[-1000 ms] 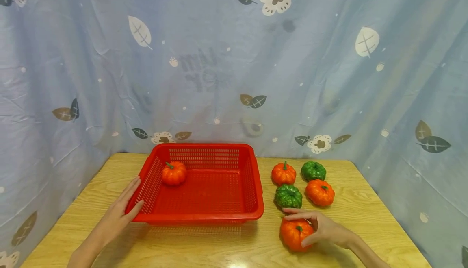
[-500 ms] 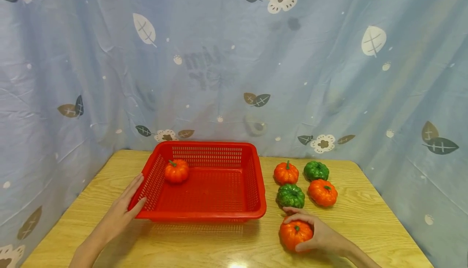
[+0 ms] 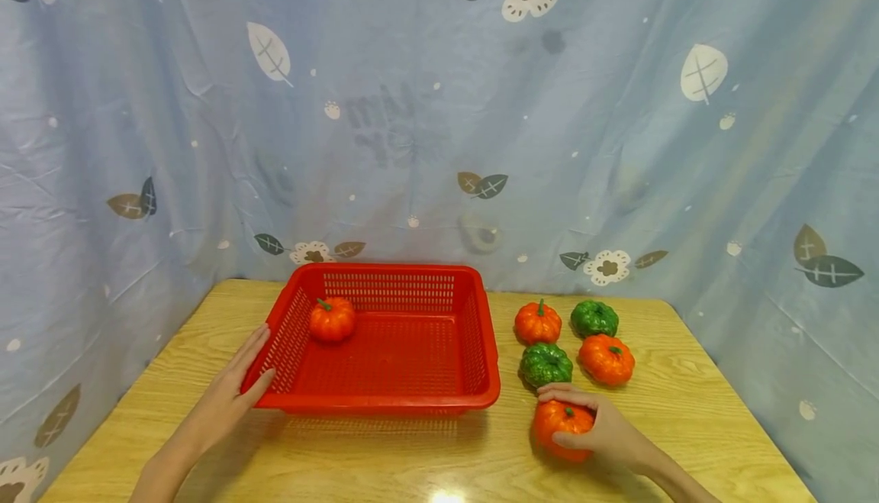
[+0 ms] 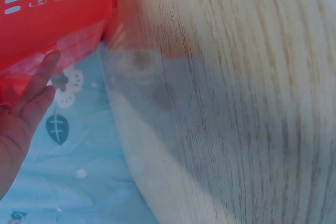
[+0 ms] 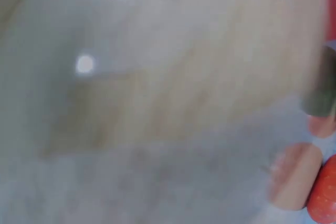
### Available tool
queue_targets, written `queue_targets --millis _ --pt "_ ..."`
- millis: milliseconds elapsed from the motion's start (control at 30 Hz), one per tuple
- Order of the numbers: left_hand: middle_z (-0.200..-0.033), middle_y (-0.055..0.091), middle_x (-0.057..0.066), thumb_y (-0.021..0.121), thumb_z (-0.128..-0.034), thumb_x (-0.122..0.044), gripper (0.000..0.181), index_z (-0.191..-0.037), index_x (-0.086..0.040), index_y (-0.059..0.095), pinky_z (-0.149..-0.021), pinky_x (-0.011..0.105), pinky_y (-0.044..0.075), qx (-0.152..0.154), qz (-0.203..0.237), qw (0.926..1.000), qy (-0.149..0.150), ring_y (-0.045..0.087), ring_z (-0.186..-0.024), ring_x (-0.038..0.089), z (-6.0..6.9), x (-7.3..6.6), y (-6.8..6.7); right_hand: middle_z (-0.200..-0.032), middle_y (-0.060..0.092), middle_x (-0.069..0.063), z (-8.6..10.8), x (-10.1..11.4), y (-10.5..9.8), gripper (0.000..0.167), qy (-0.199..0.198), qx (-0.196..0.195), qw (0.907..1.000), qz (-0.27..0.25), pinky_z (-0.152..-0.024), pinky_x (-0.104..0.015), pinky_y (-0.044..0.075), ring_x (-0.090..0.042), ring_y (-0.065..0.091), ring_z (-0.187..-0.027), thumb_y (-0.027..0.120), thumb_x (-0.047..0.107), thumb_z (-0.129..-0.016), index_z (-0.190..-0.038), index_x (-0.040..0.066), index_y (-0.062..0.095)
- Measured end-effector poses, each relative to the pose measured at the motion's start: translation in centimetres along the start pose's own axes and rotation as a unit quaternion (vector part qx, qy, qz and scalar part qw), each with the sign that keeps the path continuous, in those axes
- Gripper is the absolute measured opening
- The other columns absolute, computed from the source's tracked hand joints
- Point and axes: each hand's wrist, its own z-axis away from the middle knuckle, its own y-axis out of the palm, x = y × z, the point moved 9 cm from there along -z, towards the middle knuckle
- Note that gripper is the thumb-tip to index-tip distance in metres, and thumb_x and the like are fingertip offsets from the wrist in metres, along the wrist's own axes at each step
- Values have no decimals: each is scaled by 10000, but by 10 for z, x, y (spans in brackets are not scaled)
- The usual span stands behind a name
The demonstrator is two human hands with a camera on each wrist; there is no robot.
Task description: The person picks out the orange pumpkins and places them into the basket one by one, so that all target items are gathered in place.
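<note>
At the front right of the table, my right hand (image 3: 611, 430) curls its fingers and thumb round an orange pumpkin (image 3: 565, 428). In the blurred right wrist view, part of that pumpkin (image 5: 324, 195) shows beside a fingertip. My left hand (image 3: 218, 400) rests with straight fingers against the left side of the red basket (image 3: 378, 404). The left wrist view shows this hand (image 4: 23, 116) touching the basket's outer wall (image 4: 47, 38). Inside the basket, at its left, lies another orange pumpkin (image 3: 333, 320).
Right of the basket stand an orange pumpkin (image 3: 538, 324), a green one (image 3: 545, 365), another green one (image 3: 594, 318) and another orange one (image 3: 606, 359). A patterned blue curtain (image 3: 412, 106) hangs round the back and sides of the wooden table (image 3: 330, 465).
The pumpkin in my right hand has shifted slightly right, and the fingers have closed further round it. My left hand stays at the basket. The head view has shifted a little.
</note>
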Motion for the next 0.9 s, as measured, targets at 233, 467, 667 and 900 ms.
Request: queue_targets --millis 233,467,667,900 --pt "-1527 268 218 581 -956 -140 637 -1499 -9 275 -952 -5 84 -64 -54 10000 32 153 -1395 47 1 0 -2 -1285 559 -13 -8 16 -21 437 305 -326 9990 83 -824 -295 519 72 454 -1141 725 47 -832 -1245 -24 603" --pt "-1526 275 211 588 -951 -137 635 -1496 -12 285 -959 2 80 -94 -65 9999 61 191 -1412 156 1 1 -2 -1380 461 -19 -20 31 -42 490 881 -330 9956 22 -801 -364 531 -64 525 -1101 708 82 -853 -1308 -5 549" --pt "-1531 270 199 586 -954 -150 641 -1502 -26 278 -961 10 78 -54 -75 10000 3 210 -1419 201 2 2 -1 -1465 353 -202 -35 51 -57 482 763 -564 9943 477 -771 -356 539 -367 415 -1245 740 117 -833 -1283 39 584" --pt "-1534 262 200 579 -957 -149 636 -1501 -18 275 -965 19 78 -16 -55 10000 -12 203 -1415 192 1 1 1 -1467 375 -148 -63 73 -56 497 568 -516 9954 574 -779 -370 534 -410 469 -1169 738 156 -846 -1313 95 579"
